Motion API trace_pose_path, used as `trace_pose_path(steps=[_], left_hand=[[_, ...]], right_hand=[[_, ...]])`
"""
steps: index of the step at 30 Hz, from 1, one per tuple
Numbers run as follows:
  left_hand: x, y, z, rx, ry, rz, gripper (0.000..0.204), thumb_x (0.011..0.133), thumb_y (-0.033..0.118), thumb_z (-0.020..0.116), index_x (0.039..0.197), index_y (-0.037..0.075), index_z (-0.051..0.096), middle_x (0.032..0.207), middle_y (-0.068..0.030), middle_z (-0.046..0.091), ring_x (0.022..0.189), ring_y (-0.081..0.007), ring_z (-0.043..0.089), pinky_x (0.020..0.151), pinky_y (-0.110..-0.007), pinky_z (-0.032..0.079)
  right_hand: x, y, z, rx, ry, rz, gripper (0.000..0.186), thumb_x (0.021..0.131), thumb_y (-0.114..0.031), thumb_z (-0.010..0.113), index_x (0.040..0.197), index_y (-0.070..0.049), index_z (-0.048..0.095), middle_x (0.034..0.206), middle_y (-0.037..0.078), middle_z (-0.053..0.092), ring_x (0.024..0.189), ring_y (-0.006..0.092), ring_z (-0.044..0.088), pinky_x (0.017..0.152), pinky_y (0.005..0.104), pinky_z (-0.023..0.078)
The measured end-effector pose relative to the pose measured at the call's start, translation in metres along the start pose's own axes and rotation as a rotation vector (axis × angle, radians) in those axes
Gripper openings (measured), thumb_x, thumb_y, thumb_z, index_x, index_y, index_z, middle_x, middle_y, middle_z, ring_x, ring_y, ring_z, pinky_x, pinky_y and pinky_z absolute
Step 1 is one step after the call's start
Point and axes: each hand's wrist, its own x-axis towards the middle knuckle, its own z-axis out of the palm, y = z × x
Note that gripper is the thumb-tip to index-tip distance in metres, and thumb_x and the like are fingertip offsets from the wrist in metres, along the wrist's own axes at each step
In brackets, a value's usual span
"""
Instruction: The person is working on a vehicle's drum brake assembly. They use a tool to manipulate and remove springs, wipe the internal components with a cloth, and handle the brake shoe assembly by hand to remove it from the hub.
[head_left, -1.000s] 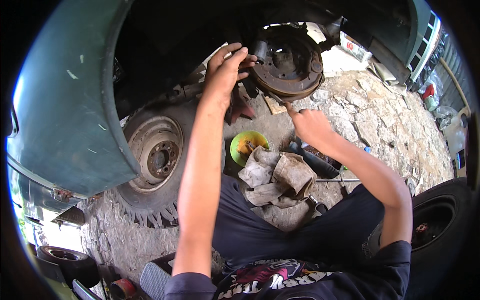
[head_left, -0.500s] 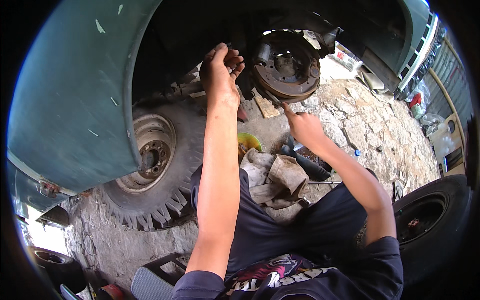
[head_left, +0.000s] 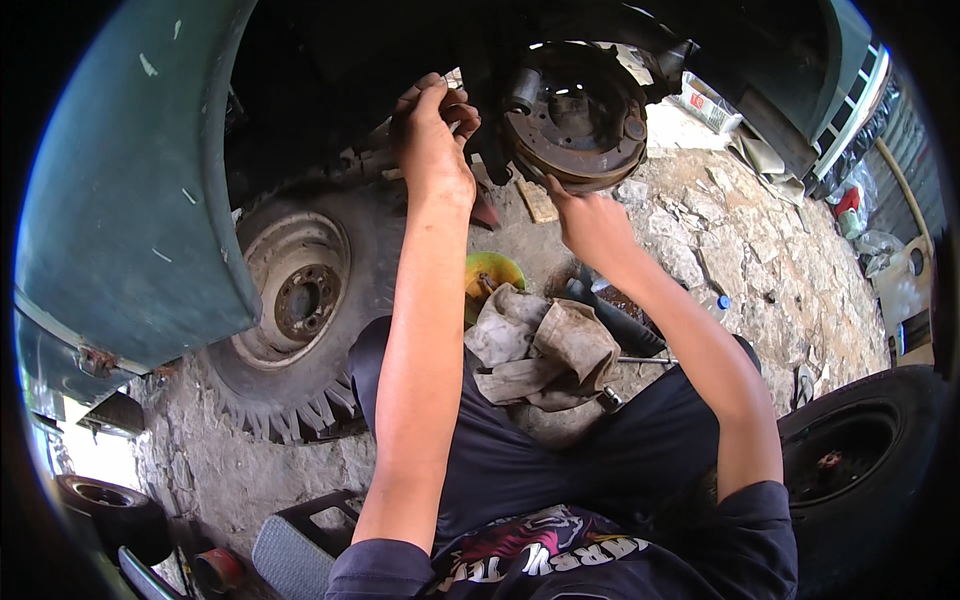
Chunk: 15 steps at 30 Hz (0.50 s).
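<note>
A rusty round brake assembly (head_left: 578,118) hangs bare under the green vehicle's wheel arch (head_left: 130,170). My left hand (head_left: 432,140) is raised just left of it, fingers pinched on a small metal tool or part that I cannot make out. My right hand (head_left: 588,222) reaches up from below, with its fingertips touching the lower rim of the brake assembly. What the right fingers hold, if anything, is hidden.
A removed wheel with a rusty rim (head_left: 295,300) lies on the stony ground at left. Dirty rags (head_left: 540,350) and a yellow-green bowl (head_left: 492,272) sit by my knees. Another tyre (head_left: 860,460) is at right, a wood block (head_left: 538,200) under the brake.
The view has moved closer to the brake assembly. Both hands stay near it, the right hand having risen from the ground side to its lower rim.
</note>
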Motion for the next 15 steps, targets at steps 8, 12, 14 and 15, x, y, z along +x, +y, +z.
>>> trace_pose_path(steps=[8,12,14,15], left_hand=[[0.005,0.004,-0.012,0.113,0.026,0.089,0.014,0.088,0.008,0.06,0.101,0.008,0.061,0.075,-0.0035,0.062,0.063,-0.0136,0.057,0.064,-0.029,0.046],[0.001,0.014,-0.014,0.063,-0.012,0.083,0.014,0.088,0.009,0.06,0.102,0.009,0.061,0.075,-0.0034,0.061,0.065,-0.0138,0.057,0.066,-0.03,0.046],[-0.001,0.011,-0.008,0.097,-0.033,0.101,0.014,0.088,0.009,0.059,0.102,0.009,0.061,0.074,-0.0032,0.061,0.064,-0.0139,0.057,0.066,-0.03,0.045],[-0.001,0.004,-0.005,0.112,-0.024,0.091,0.014,0.088,0.008,0.059,0.102,0.009,0.061,0.073,-0.0031,0.061,0.063,-0.0137,0.057,0.065,-0.031,0.045]], right_hand=[[-0.007,-0.026,-0.02,-0.018,-0.168,0.09,0.059,0.08,-0.006,0.052,0.139,-0.002,0.046,0.074,0.02,0.067,0.069,0.0353,0.069,0.061,0.0457,0.055],[-0.014,-0.017,-0.025,-0.003,-0.165,0.092,0.062,0.08,-0.007,0.052,0.141,0.0,0.043,0.077,0.021,0.068,0.069,0.036,0.068,0.062,0.0459,0.055],[0.001,-0.01,-0.015,0.027,-0.126,0.053,0.063,0.08,-0.007,0.053,0.142,0.0,0.042,0.077,0.021,0.068,0.069,0.0363,0.068,0.063,0.0459,0.055],[0.005,-0.008,-0.007,0.024,-0.103,0.048,0.064,0.08,-0.007,0.053,0.142,0.0,0.041,0.077,0.021,0.068,0.069,0.0363,0.068,0.063,0.0457,0.055]])
